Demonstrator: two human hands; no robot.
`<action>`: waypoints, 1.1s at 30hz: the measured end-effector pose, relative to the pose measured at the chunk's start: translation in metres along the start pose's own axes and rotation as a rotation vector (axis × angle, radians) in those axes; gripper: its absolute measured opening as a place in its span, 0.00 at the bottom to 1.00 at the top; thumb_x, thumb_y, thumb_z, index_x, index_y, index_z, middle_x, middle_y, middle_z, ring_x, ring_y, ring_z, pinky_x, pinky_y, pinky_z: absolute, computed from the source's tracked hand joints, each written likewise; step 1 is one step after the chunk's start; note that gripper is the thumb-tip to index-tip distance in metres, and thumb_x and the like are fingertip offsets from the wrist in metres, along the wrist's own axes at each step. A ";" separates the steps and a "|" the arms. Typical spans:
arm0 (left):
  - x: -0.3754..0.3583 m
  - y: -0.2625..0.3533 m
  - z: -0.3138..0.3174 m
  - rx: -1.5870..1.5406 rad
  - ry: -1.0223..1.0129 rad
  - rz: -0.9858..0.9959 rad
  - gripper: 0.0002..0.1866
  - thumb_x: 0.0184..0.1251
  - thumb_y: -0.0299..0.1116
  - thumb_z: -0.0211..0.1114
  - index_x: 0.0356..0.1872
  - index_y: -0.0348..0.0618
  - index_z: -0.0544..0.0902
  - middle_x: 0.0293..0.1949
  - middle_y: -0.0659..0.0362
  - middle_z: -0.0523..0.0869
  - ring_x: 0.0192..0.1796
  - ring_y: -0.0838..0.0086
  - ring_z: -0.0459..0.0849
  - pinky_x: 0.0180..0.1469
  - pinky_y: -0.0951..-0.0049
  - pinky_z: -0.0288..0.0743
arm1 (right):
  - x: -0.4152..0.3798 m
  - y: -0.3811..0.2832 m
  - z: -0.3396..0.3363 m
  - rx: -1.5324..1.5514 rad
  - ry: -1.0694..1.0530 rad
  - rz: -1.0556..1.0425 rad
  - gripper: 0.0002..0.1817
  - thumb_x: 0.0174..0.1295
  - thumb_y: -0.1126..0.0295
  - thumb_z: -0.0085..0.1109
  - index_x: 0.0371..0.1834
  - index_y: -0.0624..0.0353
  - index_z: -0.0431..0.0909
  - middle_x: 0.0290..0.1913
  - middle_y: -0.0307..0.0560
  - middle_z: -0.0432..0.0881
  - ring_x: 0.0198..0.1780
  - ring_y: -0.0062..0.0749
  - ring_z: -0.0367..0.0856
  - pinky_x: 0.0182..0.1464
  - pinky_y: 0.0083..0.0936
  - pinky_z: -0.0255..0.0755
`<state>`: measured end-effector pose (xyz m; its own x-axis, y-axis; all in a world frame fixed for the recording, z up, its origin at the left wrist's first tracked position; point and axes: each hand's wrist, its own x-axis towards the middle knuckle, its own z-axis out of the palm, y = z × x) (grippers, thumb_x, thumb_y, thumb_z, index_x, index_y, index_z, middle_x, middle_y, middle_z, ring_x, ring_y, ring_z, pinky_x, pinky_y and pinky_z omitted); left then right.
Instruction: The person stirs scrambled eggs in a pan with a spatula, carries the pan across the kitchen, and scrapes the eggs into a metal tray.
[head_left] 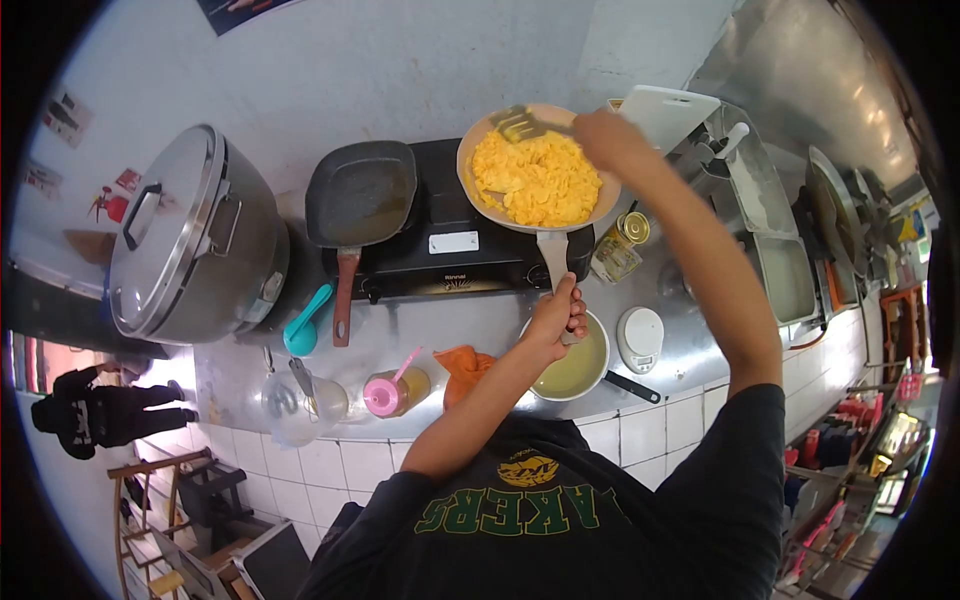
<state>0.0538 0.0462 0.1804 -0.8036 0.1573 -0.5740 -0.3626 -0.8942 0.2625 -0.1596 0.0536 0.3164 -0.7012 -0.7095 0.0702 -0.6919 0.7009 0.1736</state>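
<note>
A light-coloured frying pan (470, 180) sits on the right side of a black gas stove (455, 275), with yellow scrambled egg (540, 180) spread inside. My left hand (557, 318) is wrapped round the pan's pale handle (552, 255). Over the pan's upper right rim, my right hand (610, 143) grips a slotted spatula (517, 124), whose head lies at the far edge of the egg. The fingers of my right hand are partly hidden by its back.
A square dark pan (361, 190) stands on the stove's left side, beside a large steel pot (180, 240). Near my left hand are a pot of pale liquid (572, 372), an orange cloth (463, 370) and a white scale (640, 338). Another person (95, 410) stands far left.
</note>
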 end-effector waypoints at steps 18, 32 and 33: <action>-0.002 0.002 0.000 0.007 0.025 -0.020 0.16 0.69 0.48 0.58 0.28 0.50 0.68 0.17 0.70 0.62 0.15 0.83 0.60 0.17 0.79 0.57 | -0.063 0.058 -0.009 0.452 -0.064 -0.124 0.16 0.65 0.65 0.51 0.51 0.60 0.78 0.36 0.58 0.82 0.39 0.54 0.80 0.43 0.41 0.71; -0.005 0.007 0.008 0.098 0.061 -0.052 0.17 0.70 0.50 0.56 0.27 0.51 0.66 0.17 0.70 0.60 0.15 0.85 0.57 0.17 0.81 0.54 | -0.096 -0.006 0.028 0.470 -0.337 -0.177 0.13 0.66 0.65 0.50 0.50 0.57 0.73 0.31 0.58 0.79 0.39 0.51 0.79 0.39 0.46 0.71; -0.005 0.007 0.009 0.111 0.064 -0.052 0.17 0.70 0.50 0.55 0.27 0.51 0.66 0.17 0.70 0.60 0.15 0.85 0.57 0.16 0.81 0.54 | -0.089 -0.013 0.042 0.446 -0.266 -0.194 0.12 0.65 0.66 0.50 0.48 0.58 0.74 0.31 0.57 0.80 0.38 0.51 0.80 0.40 0.44 0.72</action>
<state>0.0509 0.0430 0.1924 -0.7520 0.1716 -0.6365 -0.4554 -0.8333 0.3134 -0.0955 0.1106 0.2671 -0.5327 -0.8265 -0.1820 -0.7783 0.5629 -0.2781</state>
